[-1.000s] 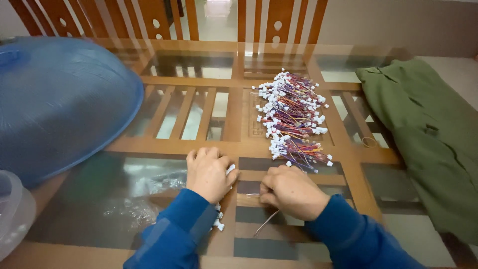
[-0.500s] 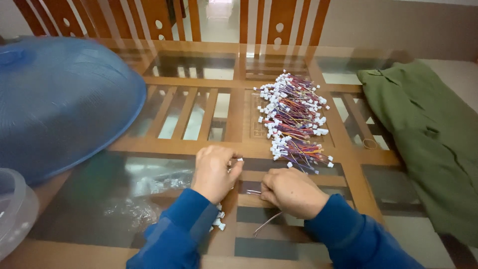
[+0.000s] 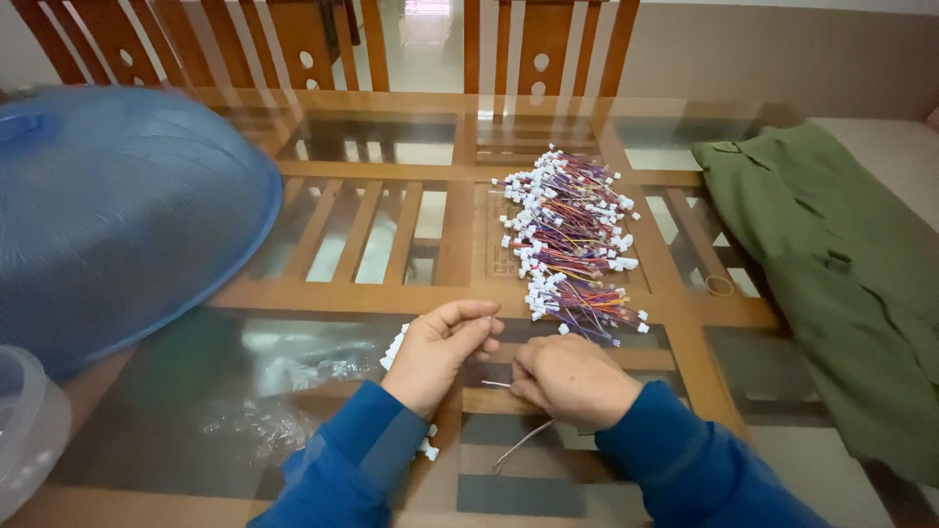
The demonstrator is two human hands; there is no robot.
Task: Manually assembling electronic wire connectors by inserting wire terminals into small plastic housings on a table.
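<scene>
Since a moment ago the left hand (image 3: 437, 352) has lifted off the glass table (image 3: 323, 430) and turned, thumb and forefinger pinched on something too small to make out. The right hand (image 3: 572, 376) stays curled shut on a thin wire (image 3: 518, 445) trailing toward the person. Beyond both hands lies the heap of wire leads (image 3: 572, 240): light, limp, best gripped by their white plugs.
</scene>
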